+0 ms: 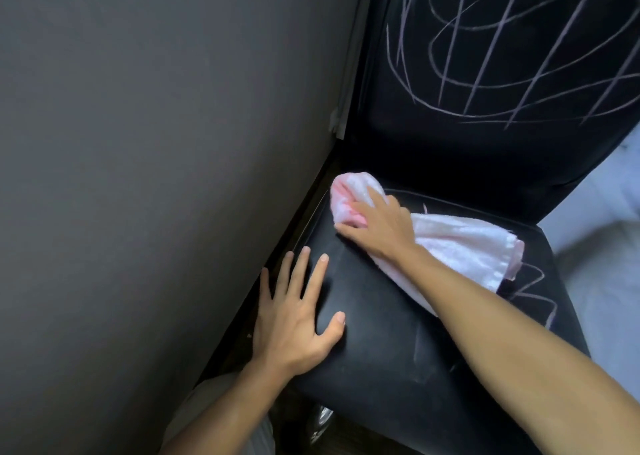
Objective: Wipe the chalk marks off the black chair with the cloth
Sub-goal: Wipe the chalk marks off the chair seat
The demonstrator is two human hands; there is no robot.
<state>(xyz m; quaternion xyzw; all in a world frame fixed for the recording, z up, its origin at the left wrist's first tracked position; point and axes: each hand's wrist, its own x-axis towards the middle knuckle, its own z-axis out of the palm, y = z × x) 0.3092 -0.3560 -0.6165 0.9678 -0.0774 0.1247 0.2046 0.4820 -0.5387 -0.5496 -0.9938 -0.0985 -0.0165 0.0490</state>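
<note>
pink cloth (460, 246) bunched under gripping right hand (377, 226), left hand (294, 323) flat (open), chalk-scribbled black chair (381, 350)

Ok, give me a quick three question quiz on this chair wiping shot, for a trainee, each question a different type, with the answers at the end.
1. True or false: the backrest is already free of chalk marks.
2. Which hand presses the pink cloth on the seat? A) left hand B) right hand C) both
3. Fill in: the left hand lies flat, fingers spread, on the seat's ___ side, next to the grey wall.

Key
1. False: scribbles cover it.
2. B: the right hand holds the cloth's bunched end.
3. Left.
</note>
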